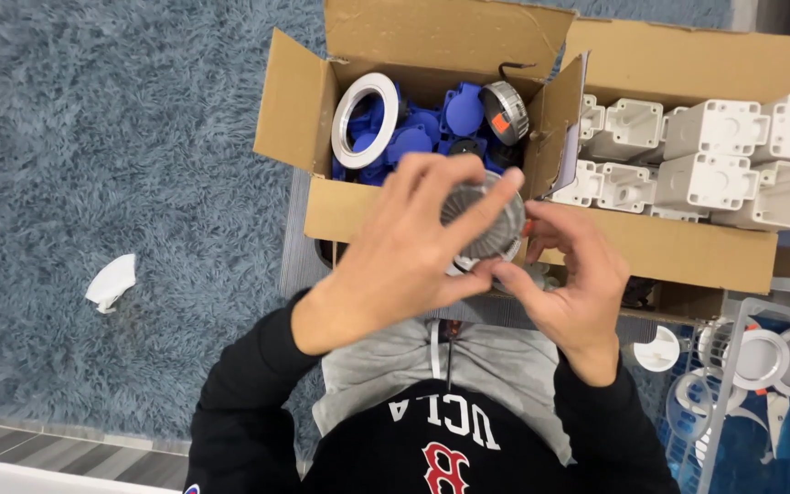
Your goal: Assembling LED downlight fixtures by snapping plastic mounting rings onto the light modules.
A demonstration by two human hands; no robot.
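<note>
A: Head view. Report the grip of each hand.

B: The left hand [404, 252] is spread over a round ribbed metal part [485, 220], fingers across its face and thumb under its rim; it holds the part. The right hand [571, 279] pinches the same part at its lower right edge, fingertips close together. The part is in the air in front of the chest, just over the near flap of the left box [308, 101].

A: Progress, as far as it can be judged?

B: Partial. The part appears to be mid-assembly in the hands. The left box has blue pieces [413, 137], a white ring [363, 119] and a grey round unit [505, 112] in it, which looks like stock not yet used. The wire basket [733, 402] at lower right holds white-rimmed round units [761, 357], likely finished ones.

A: Counts.

B: Two cardboard boxes. One part in hand. One white ring and one grey unit in the left box; the blue pieces overlap, so I cannot count them. The right box [688, 64] shows about nine white square housings [715, 128]. About four round units show in the basket; more may be hidden. One white scrap [112, 282] lies well apart on the blue rug [93, 137].
</note>
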